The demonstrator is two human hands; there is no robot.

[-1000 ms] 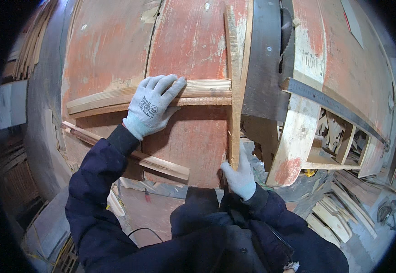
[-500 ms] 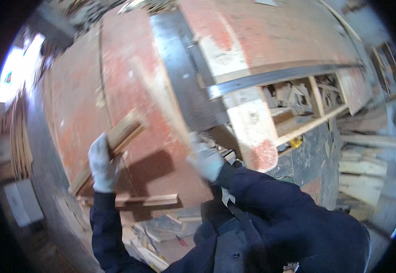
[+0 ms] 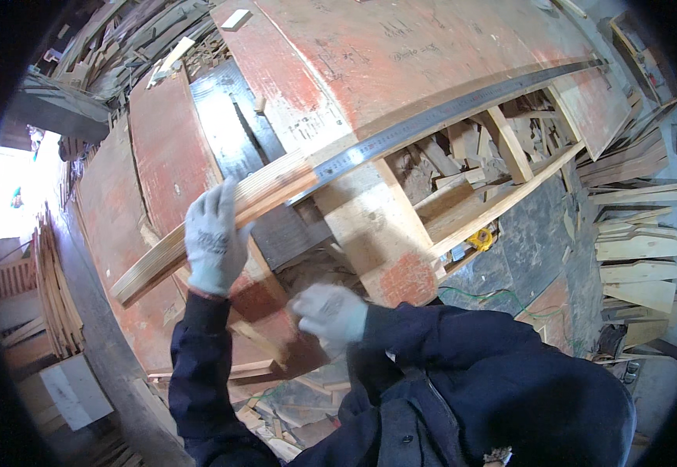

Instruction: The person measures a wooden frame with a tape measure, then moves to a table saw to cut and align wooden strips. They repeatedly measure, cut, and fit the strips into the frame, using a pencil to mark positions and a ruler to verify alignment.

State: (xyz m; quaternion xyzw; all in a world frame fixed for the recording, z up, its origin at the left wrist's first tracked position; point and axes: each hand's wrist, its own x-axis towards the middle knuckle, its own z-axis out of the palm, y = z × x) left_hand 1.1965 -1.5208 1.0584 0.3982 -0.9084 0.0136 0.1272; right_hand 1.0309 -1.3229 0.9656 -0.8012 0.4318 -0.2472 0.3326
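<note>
My left hand (image 3: pixel 216 233), in a whitish work glove, grips a long pale wooden board (image 3: pixel 277 187) with fine lines along its top face. The board slants across the bench, its far end meeting the near end of a long steel ruler (image 3: pixel 400 138). My right hand (image 3: pixel 329 313), gloved too, is lower and to the right, apart from the board, by the bench's near edge. Motion blurs its fingers, and I see nothing in it. Below the board, a dark metal plate with a slot (image 3: pixel 225 93) is set into the worn red bench top (image 3: pixel 168 156).
Wood offcuts fill an open wooden frame (image 3: pixel 509 148) on the right. A yellow tape measure (image 3: pixel 481 239) sits by its near rail. Wood strips (image 3: pixel 253 369) lie along the bench's near edge, with stacked boards (image 3: pixel 636 257) on the floor at right and a lumber pile (image 3: pixel 144 39) at far left.
My left hand has moved right and forward, swinging the board up to the ruler's end. My right hand has drawn back toward me and slightly left. The view has shifted too.
</note>
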